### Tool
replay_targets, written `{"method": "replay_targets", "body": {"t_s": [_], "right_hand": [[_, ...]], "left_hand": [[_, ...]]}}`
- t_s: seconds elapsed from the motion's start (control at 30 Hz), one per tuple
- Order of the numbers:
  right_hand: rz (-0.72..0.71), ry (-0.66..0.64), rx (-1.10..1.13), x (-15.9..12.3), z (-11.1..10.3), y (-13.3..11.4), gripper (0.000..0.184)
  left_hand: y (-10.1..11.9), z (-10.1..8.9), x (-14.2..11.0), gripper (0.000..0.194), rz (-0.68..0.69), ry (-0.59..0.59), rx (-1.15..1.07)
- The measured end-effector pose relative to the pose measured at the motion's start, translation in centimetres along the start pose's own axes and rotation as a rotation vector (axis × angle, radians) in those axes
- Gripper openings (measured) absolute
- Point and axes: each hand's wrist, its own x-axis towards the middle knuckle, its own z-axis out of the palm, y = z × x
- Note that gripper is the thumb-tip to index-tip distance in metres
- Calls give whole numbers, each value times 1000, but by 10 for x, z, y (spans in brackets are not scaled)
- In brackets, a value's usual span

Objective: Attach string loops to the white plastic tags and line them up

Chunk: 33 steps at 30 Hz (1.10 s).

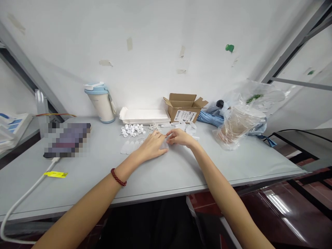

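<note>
My left hand (152, 146) rests low over the table, thumb apart from its stretched fingers. Right beside it, my right hand (180, 137) has its fingers bent and brought together; whatever is between the fingertips is too small to make out. A clear plastic piece (164, 144) shows in the gap between both hands. Left of my left hand, several translucent flat pieces (127, 147) lie in a row, partly covered by that hand. Behind them is a pile of white ring-like parts (132, 130), with thin white loops (155, 128) alongside. More translucent pieces (191, 128) lie behind my right hand.
A white flat package (146, 115) and an open cardboard box (183, 109) stand at the back. A cream tumbler (101, 103) is to their left. A phone-like device (68, 140) with a white cable lies left; a bagged cup (240, 124) and a blue umbrella (211, 118) sit right.
</note>
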Motion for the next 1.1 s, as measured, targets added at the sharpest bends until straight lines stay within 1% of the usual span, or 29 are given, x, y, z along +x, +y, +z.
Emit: {"method": "replay_targets", "body": {"t_s": [0.13,0.2,0.23,0.3,0.33,0.4,0.47,0.53,0.6,0.7,0.77,0.87,0.93,1.03,1.1], "right_hand": [[-11,19,-5,-2,-1,-2,26],[-16,61,-29,-1,-3,-2,24],[-23,97,-46,-1,-4,-2,22],[-46,206,-110,1,-6,0,19],[-62,276,-167,2,-8,1,17],[-85,401,-316,3,-10,3,18],[-90,472,-461,3,-13,5,23],[-74,478,-546,1,-16,6,26],[-61,457,-580,-1,-19,6,27],[-52,449,-630,-2,-19,6,31],[-56,461,-718,-1,-16,6,35],[-82,421,-863,3,-9,8,44],[-81,396,-916,4,-5,10,45],[-51,411,-948,6,-2,10,46],[-40,413,-964,7,-1,10,48]], "left_hand": [[-1,-4,-2,51,-29,-10,-18],[-2,-9,-2,57,-19,-1,-40],[-4,-12,-2,56,-9,20,-52],[-11,-17,0,48,-8,100,-82],[-15,-19,1,41,-31,153,-97],[-27,-21,3,32,-126,243,-117],[-39,-18,6,29,-197,272,-95],[-46,-13,10,28,-209,242,-59],[-49,-8,14,30,-181,191,-28],[-45,-5,20,36,-132,137,-5],[-40,-5,23,38,-125,91,1],[-35,-5,26,41,-124,4,21],[-33,-5,27,43,-120,-34,48],[-32,-4,26,44,-120,-36,96],[-32,-5,24,42,-131,4,113]]}}
